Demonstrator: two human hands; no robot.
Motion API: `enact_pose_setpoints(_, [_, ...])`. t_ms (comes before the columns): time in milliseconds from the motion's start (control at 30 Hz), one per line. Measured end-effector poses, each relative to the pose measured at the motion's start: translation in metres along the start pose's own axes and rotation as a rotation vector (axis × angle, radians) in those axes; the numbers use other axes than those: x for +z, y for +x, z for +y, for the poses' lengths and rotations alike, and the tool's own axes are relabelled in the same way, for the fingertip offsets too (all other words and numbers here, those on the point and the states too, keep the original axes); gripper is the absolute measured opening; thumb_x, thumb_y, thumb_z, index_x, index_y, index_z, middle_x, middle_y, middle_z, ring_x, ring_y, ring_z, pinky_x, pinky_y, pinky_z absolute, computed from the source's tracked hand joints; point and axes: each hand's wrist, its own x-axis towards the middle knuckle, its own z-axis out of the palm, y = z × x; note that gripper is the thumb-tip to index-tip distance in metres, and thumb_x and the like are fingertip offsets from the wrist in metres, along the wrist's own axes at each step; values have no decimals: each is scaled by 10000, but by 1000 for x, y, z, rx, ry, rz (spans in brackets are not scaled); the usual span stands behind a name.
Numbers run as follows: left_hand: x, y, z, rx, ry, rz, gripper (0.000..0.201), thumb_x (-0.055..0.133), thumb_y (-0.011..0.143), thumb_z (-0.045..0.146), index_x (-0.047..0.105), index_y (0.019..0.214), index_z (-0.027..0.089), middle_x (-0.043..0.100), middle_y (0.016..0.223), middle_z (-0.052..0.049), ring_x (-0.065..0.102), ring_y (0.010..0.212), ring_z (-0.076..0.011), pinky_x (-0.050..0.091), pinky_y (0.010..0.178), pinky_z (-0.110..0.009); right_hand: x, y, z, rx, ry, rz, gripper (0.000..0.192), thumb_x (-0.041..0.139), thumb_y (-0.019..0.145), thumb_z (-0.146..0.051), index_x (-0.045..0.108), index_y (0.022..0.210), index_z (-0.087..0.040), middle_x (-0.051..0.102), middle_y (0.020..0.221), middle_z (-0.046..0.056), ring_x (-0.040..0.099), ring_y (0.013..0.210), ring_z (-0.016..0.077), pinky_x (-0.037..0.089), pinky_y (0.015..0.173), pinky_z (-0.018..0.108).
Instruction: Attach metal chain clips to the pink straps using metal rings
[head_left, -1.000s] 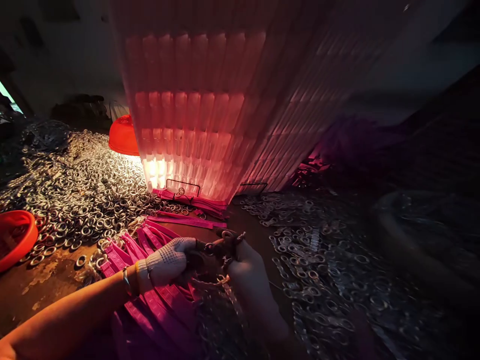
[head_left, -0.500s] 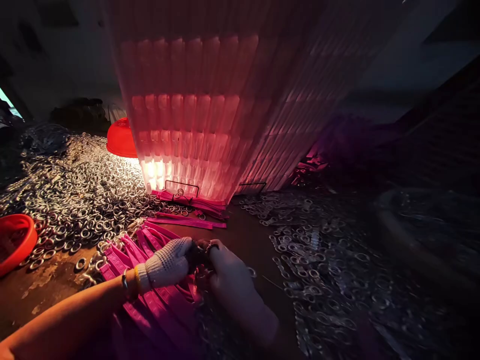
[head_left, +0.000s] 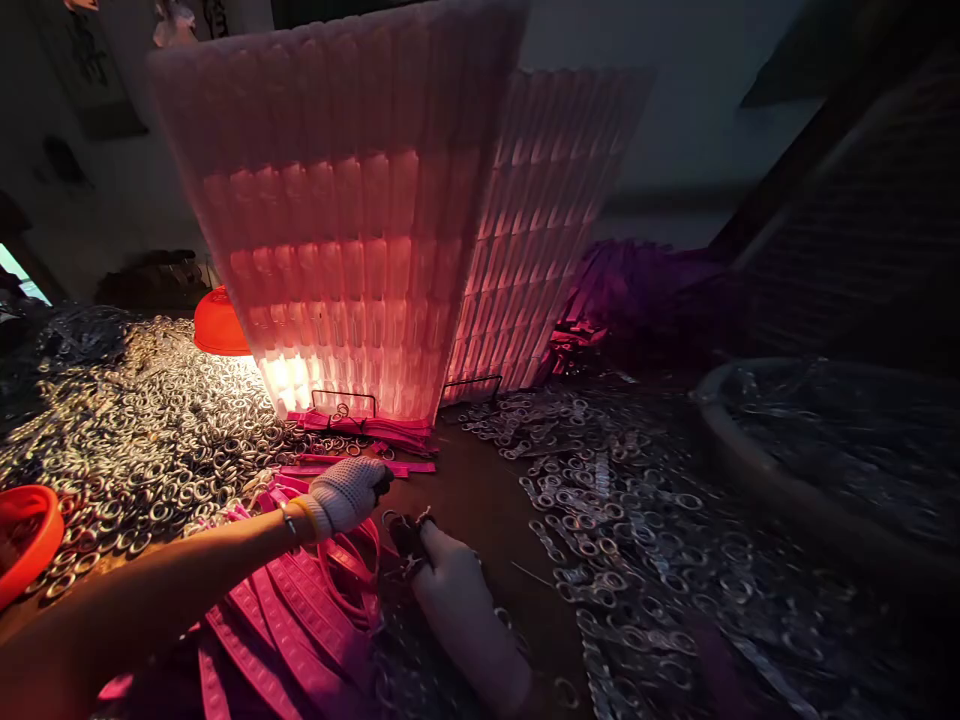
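My left hand, in a white dotted glove with dark-covered fingertips, is closed above a heap of pink straps. One strap loops just under it; what its fingertips pinch is hidden. To its lower right, my right hand is gloved too, its dark-covered fingers pressed together. A small metal ring shows at those fingertips, but I cannot tell whether it is held. A gap separates the hands. Shade blurs the detail around the right one.
Metal rings are piled at left beside a red lamp and a red bowl. Ribbed translucent panels stand behind. Metal clasps spread rightward near a large basin. Further pink straps lie by the panels.
My hands, which were together, have come apart: the left is up and away from the right, and the right is lower. The whole view has tilted upward, showing the panels' tops.
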Motion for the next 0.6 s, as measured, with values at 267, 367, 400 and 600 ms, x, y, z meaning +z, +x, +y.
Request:
enact_pose_setpoints(267, [27, 58, -5, 38, 139, -28, 300, 579, 776, 107, 679, 1058, 129, 566, 1203, -181, 617, 923, -269, 482, 811, -403, -10, -3, 4, -24, 328, -23, 306, 420, 836, -179, 684, 990, -189, 723, 866, 51, 639, 777, 215, 483, 726, 300])
enact_pose_setpoints(367, [17, 37, -10, 32, 27, -23, 184, 559, 851, 221, 688, 948, 133, 627, 957, -98, 597, 824, -191, 483, 743, -301, -16, 2, 5, -80, 237, 38, 351, 411, 793, -109, 674, 1007, -197, 714, 926, 55, 632, 862, 217, 470, 772, 295])
enact_pose_setpoints(400, [12, 25, -11, 29, -8, -24, 224, 522, 893, 280, 682, 948, 133, 622, 856, -70, 581, 749, -163, 477, 685, -270, -17, 3, 4, -92, 195, 40, 360, 404, 782, -86, 669, 1000, -196, 710, 936, 57, 628, 877, 213, 461, 771, 288])
enact_pose_setpoints(600, [-15, -53, -2, -258, -690, -162, 436, 547, 849, 591, 575, 789, 160, 440, 483, 67, 293, 327, -54, 219, 334, -186, -11, 8, -15, -92, -248, -70, 224, 454, 757, -43, 626, 809, -177, 697, 840, 74, 615, 756, 192, 357, 651, 273])
